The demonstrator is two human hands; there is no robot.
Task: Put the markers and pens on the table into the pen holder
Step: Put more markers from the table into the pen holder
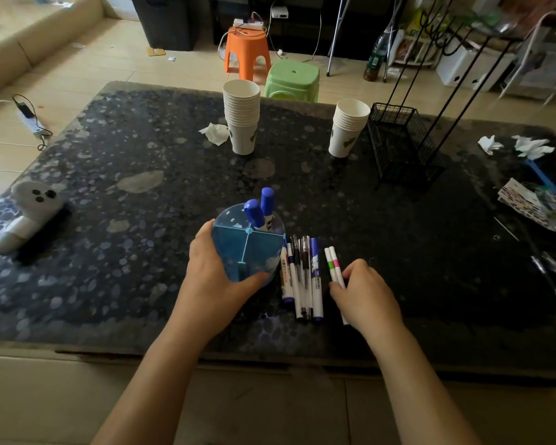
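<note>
- left hand (212, 271) wrapped around blue holder (247, 248), two markers (260, 208) inside
- right hand (363, 293) fingers pinching two highlighters (333, 263)
- pens (302, 277) lie between, on table (142, 155)

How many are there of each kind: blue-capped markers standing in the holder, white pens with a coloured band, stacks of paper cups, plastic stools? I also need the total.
Blue-capped markers in the pen holder: 2
White pens with a coloured band (one green, one pink): 2
Stacks of paper cups: 2
Plastic stools (one orange, one green): 2
Total: 8
</note>
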